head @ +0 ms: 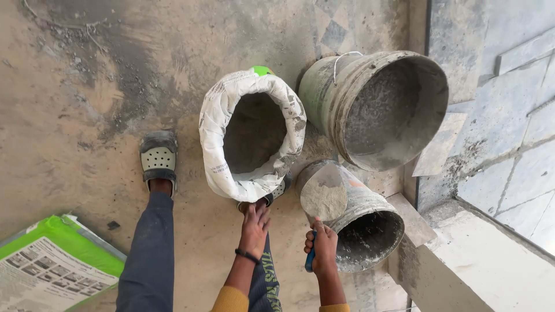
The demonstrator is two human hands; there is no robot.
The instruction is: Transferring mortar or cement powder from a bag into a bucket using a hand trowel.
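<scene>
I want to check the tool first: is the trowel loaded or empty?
Loaded. The trowel in the right hand carries a heap of grey powder on its blade, above the small bucket.

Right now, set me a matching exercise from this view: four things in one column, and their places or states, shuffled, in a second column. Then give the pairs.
Things:
1. trowel
2. white sack
3. large bucket
4. green and white bag

Places or states:
A. lying flat on the floor at the lower left
B. loaded with grey powder, held by the right hand over the small bucket
C. open with its rim rolled down, the left hand at its edge
D. caked in grey, standing nearest the tiled wall

Pairs: 1-B, 2-C, 3-D, 4-A
</scene>
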